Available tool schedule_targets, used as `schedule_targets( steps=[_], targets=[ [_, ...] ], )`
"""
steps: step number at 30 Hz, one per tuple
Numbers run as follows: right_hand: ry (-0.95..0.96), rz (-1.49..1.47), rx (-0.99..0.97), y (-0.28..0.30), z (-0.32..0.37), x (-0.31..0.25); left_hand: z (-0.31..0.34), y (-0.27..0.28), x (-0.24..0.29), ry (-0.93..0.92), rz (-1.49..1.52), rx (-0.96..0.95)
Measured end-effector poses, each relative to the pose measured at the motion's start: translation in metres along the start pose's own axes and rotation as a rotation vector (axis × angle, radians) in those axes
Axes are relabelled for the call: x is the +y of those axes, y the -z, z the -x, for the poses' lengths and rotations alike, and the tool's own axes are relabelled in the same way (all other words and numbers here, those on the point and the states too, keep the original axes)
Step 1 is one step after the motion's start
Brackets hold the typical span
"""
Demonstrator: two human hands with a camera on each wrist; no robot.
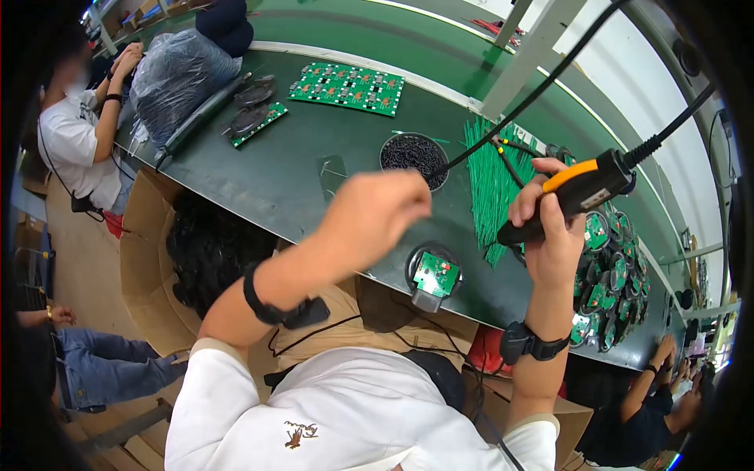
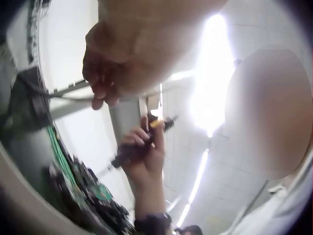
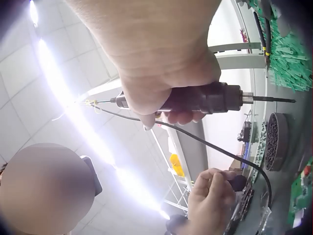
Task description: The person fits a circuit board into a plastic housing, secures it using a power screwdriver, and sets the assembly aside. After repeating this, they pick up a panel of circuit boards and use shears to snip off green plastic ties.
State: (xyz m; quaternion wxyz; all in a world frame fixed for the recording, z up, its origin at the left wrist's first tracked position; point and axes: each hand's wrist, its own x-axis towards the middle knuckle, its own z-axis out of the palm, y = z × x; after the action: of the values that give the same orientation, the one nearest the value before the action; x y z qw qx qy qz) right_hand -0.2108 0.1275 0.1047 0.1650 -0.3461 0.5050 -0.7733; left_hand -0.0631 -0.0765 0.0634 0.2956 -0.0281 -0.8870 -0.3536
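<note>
My right hand (image 1: 554, 228) grips a black and orange electric screwdriver (image 1: 581, 188), fingers wrapped round its body; the right wrist view shows its long bit (image 3: 274, 99). To the left, my left hand (image 1: 373, 220) hangs in the air over the table's near part, its fingers curled and fingertips close together; no object shows clearly between them. Below both hands, a green circuit board (image 1: 436, 275) lies in a round black housing (image 1: 415, 263) at the table's near edge. A round bowl (image 1: 383, 157) of small black parts stands beyond my left hand.
Green cable ties (image 1: 487, 184) and pliers (image 1: 510, 169) lie right of the bowl. Many housings with boards (image 1: 616, 275) are piled at the right. A board panel (image 1: 345, 88) lies at the back. A cardboard box (image 1: 145, 267) stands left, and cables hang overhead.
</note>
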Motion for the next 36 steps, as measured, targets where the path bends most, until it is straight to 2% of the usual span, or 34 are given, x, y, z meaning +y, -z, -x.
schedule_targets(
  steps=[3, 5, 9, 14, 17, 21, 30, 31, 33, 34, 36],
  targets=[
    [-0.004, 0.066, 0.049, -0.009, -0.004, 0.000, 0.019, -0.037, 0.005, 0.066, -0.171, -0.041],
    [0.009, 0.088, 0.049, -0.010, -0.008, 0.002, 0.017, -0.052, -0.007, 0.070, -0.432, -0.019],
    [-0.011, 0.109, 0.048, -0.008, -0.009, 0.004, 0.012, -0.068, -0.018, 0.087, -0.483, -0.017],
    [-0.015, 0.102, 0.053, -0.012, -0.007, 0.004, 0.001, -0.075, -0.022, 0.047, -0.505, 0.080],
    [-0.024, 0.136, 0.051, -0.014, -0.006, 0.003, -0.007, -0.079, -0.023, 0.006, -0.649, 0.028],
    [-0.008, 0.128, 0.043, -0.015, -0.006, 0.005, -0.011, -0.080, -0.025, -0.033, -0.686, 0.023],
    [0.036, 0.200, 0.093, -0.023, -0.001, 0.003, 0.017, -0.077, -0.003, -0.027, -0.549, -0.045],
    [0.031, 0.202, 0.095, -0.022, 0.000, 0.003, 0.017, -0.075, -0.005, -0.020, -0.446, 0.011],
    [0.167, 0.315, 0.075, -0.021, 0.000, 0.004, 0.015, -0.070, -0.005, 0.014, -0.222, 0.146],
    [0.162, 0.317, 0.077, -0.018, 0.001, 0.002, 0.016, -0.066, -0.002, 0.017, -0.218, 0.142],
    [0.016, 0.176, -0.050, -0.011, 0.004, -0.003, 0.020, -0.059, 0.005, 0.214, 0.197, 0.108]
  ],
)
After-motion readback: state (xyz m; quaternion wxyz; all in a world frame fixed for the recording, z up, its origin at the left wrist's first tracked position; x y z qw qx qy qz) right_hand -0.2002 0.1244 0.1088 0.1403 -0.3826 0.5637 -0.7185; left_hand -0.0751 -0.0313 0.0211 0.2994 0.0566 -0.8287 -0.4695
